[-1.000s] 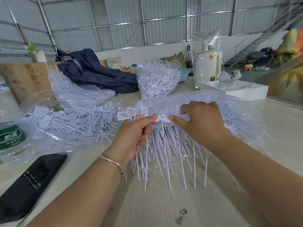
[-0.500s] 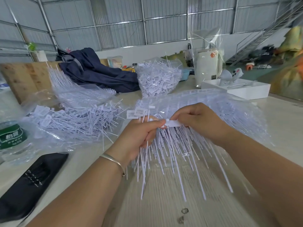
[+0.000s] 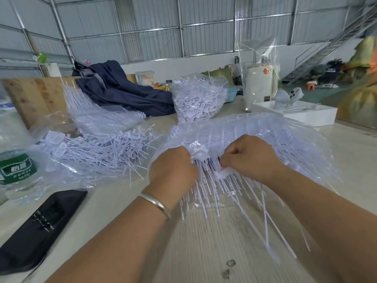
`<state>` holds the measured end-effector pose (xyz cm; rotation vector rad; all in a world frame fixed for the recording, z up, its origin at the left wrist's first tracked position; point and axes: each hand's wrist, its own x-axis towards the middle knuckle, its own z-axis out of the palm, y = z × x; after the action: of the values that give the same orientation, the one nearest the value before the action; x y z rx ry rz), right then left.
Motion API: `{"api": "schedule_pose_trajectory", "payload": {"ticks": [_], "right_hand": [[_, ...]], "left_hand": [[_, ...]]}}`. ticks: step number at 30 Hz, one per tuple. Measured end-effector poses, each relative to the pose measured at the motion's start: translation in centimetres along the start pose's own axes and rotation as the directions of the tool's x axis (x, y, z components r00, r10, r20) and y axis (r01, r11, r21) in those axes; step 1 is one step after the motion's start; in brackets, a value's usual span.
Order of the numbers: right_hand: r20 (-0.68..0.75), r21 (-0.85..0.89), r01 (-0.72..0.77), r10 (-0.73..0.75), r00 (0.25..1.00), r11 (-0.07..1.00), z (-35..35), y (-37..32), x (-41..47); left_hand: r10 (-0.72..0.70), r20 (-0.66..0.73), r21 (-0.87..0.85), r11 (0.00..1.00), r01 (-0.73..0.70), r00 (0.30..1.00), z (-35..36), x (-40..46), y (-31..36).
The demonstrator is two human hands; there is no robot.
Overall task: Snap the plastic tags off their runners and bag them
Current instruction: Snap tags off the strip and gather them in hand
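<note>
Left hand: the left hand (image 3: 173, 170) was curled tight, knuckles up, its fingers closed on the left end of the bundle of tags (image 3: 212, 176) at the white tag heads.
Right hand: the right hand (image 3: 251, 158) was curled too, fingers pinching the same bundle just beside the left hand, a white tag head sticking out under its fingers.
Tags in hand: thin white stems fanned down and toward the camera from between both hands, hanging over the table (image 3: 204, 252); motion blur hid whether any tag had parted from its runner.
Clear bag: a crinkled clear plastic bag (image 3: 285, 135) full of white tag runners lay directly behind and under the hands, spreading off to the right.
Loose pile: on the left, a heap of loose tags (image 3: 98, 148) sat on plastic sheeting, well apart from the hands.
Filled bag: further back, an upright bag stuffed with tags (image 3: 200, 101) stood near the middle of the table.
Wrist: a silver bangle (image 3: 157, 205) ringed the left wrist.
Near left: a black case (image 3: 38, 227) lay flat at the table edge, a green-labelled bottle (image 3: 16, 168) beside it.
Far side: dark blue cloth (image 3: 122, 90), a white kettle (image 3: 261, 86) under plastic, a white tray (image 3: 295, 113).
</note>
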<state>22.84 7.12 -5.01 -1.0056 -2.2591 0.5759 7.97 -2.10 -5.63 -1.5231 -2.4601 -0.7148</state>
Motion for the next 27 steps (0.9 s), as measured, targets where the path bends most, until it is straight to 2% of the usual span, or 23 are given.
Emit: {"api": "schedule_pose_trajectory", "payload": {"ticks": [1,3,5,7,10,13,14,17,20,23,27], "right_hand": [[-0.028,0.048,0.015,-0.013,1.000,0.999,-0.2,0.1,0.1],[-0.087,0.120,0.063,-0.053,0.995,0.991,-0.4,0.3,0.4],[-0.116,0.153,0.108,-0.091,0.989,0.982,-0.2,0.4,0.6],[-0.091,0.216,0.123,-0.106,0.990,0.969,0.1,0.6,0.7],[-0.049,0.325,0.101,-0.090,0.995,0.940,0.5,1.0,0.7],[-0.045,0.332,0.123,-0.115,0.992,0.935,0.6,1.1,0.8],[-0.044,0.315,0.142,-0.135,0.990,0.938,0.6,1.2,0.8],[-0.006,0.242,0.185,-0.189,0.982,0.952,0.9,1.4,0.8],[0.023,0.152,0.221,-0.227,0.974,0.963,1.4,1.6,0.8],[0.006,0.117,0.267,-0.270,0.963,0.956,1.4,1.6,0.8],[-0.002,0.260,0.277,-0.287,0.958,0.925,1.4,1.4,0.6]], "left_hand": [[-0.030,0.005,-0.034,0.999,0.031,1.000,-0.1,0.3,-0.6],[-0.069,0.046,-0.238,0.968,0.078,0.997,-0.1,0.6,-1.4],[-0.087,0.074,-0.451,0.886,0.111,0.993,0.1,0.8,-1.4],[-0.097,0.093,-0.537,0.833,0.132,0.991,0.8,0.7,-1.1],[-0.118,0.082,-0.591,0.793,0.144,0.990,1.5,0.7,-1.0],[-0.204,0.016,-0.600,0.781,0.172,0.979,1.5,0.8,-1.1],[-0.232,0.029,-0.634,0.748,0.197,0.972,1.4,1.0,-1.1],[-0.200,0.226,-0.762,0.573,0.300,0.954,1.3,0.9,-1.0],[-0.093,0.332,-0.805,0.492,0.333,0.939,1.3,0.5,-0.9],[-0.066,0.334,-0.809,0.492,0.322,0.940,0.9,0.6,-1.1],[-0.030,0.360,-0.782,0.536,0.319,0.933,1.0,0.5,-1.3]]}}
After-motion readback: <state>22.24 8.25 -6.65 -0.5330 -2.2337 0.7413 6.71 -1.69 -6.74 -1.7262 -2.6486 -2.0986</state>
